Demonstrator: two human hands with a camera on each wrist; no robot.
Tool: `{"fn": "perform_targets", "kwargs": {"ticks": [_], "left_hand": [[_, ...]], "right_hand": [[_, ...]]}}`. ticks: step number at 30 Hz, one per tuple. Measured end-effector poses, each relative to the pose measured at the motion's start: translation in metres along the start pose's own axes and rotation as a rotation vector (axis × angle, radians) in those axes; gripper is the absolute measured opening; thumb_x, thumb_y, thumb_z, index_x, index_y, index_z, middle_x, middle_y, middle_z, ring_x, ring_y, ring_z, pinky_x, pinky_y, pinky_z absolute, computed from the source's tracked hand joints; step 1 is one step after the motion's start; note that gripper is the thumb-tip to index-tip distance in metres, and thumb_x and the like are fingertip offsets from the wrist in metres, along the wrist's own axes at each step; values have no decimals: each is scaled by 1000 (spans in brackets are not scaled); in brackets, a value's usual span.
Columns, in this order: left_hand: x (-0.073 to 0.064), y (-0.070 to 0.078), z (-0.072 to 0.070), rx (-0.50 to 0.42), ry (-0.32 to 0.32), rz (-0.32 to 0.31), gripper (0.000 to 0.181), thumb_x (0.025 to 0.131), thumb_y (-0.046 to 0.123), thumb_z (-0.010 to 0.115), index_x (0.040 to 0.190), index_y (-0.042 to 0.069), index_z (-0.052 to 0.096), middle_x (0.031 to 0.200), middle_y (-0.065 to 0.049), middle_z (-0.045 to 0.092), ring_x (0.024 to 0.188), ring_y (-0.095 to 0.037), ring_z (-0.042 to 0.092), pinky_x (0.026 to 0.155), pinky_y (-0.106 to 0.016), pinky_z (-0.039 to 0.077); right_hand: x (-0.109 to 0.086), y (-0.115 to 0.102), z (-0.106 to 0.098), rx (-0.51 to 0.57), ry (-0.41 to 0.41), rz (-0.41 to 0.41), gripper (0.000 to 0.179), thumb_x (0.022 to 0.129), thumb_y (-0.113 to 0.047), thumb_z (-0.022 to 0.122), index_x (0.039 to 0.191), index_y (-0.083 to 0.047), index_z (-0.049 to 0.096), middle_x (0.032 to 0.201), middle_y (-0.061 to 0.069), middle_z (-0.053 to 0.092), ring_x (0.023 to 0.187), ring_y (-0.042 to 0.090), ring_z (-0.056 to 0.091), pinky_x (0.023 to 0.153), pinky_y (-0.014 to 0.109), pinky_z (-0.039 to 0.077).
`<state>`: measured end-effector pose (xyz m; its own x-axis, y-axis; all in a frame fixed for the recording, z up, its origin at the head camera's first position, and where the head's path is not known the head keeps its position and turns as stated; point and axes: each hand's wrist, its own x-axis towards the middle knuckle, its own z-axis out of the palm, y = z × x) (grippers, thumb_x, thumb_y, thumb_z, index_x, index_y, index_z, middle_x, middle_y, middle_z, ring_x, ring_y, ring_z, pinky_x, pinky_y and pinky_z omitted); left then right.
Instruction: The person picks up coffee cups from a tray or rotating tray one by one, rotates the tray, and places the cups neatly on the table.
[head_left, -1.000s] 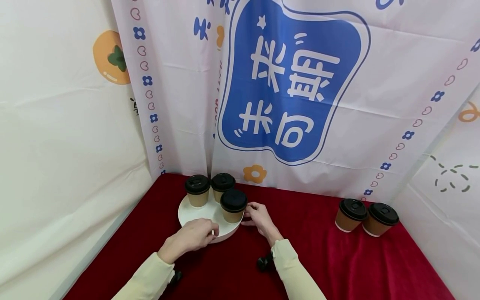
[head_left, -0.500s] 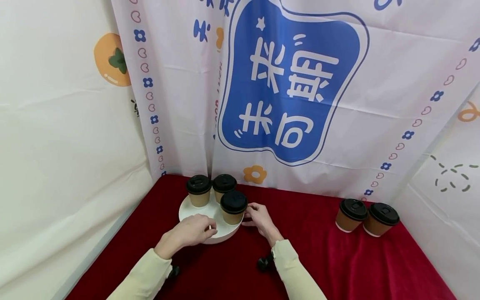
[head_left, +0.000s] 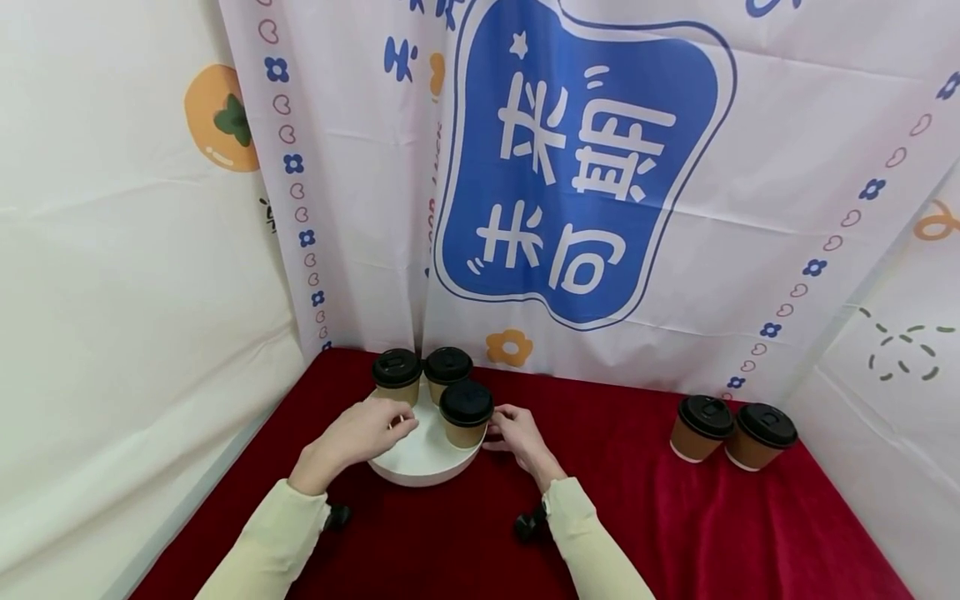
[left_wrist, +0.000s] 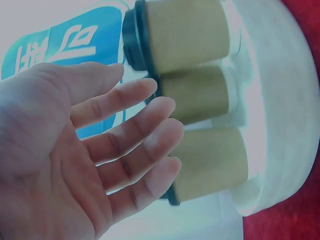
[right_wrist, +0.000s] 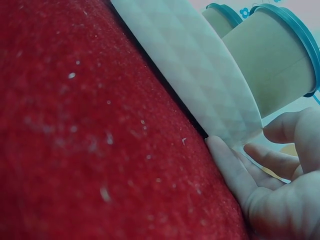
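Note:
A thick round white tray (head_left: 420, 462) lies on the red cloth and bears three lidded paper coffee cups. They are a left cup (head_left: 396, 392), a back cup (head_left: 447, 367) and a front right cup (head_left: 465, 429). My left hand (head_left: 367, 429) is over the tray's left side, in front of the left cup, which it partly hides. In the left wrist view its fingers (left_wrist: 145, 137) are loosely bent before the cups and hold nothing. My right hand (head_left: 517, 437) grips the tray's right edge, thumb and fingers (right_wrist: 230, 162) against its patterned wall.
Two more lidded paper cups, one (head_left: 701, 429) beside the other (head_left: 761, 437), stand at the back right of the red cloth (head_left: 600, 433). A printed white curtain (head_left: 375, 208) hangs behind. White fabric walls (head_left: 135, 333) border the left and right sides.
My left hand has moved from the tray's front edge leftward and back, up to the left cup. The right hand, tray and cups have stayed in place.

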<state>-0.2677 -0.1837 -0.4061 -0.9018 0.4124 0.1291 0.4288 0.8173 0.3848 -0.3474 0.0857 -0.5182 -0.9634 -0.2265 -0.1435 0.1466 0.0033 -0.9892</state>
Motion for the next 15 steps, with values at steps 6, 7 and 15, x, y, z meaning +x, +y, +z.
{"fn": "perform_targets", "kwargs": {"ticks": [6,7,15], "left_hand": [[0,-11,-10,-19,59,-50,17,99,26,59,100,17,73,81,6,67,64,-7,52,59,-25,45],[0,-14,-11,-28,69,-63,17,99,26,59,101,17,73,82,5,68,64,-7,53,59,-25,45],[2,-30,-10,-66,169,-186,25,100,28,54,108,11,71,90,-3,69,66,-14,52,56,-27,42]], "right_hand": [[0,0,0,-9,6,12,29,100,-20,53,119,-1,64,101,11,67,84,17,68,74,39,61],[0,-1,0,-10,7,15,29,100,-20,53,119,-1,65,102,12,67,84,17,68,74,39,61],[-1,-3,0,-16,11,20,30,101,-20,52,121,-1,64,106,13,67,85,16,68,75,38,61]]}}
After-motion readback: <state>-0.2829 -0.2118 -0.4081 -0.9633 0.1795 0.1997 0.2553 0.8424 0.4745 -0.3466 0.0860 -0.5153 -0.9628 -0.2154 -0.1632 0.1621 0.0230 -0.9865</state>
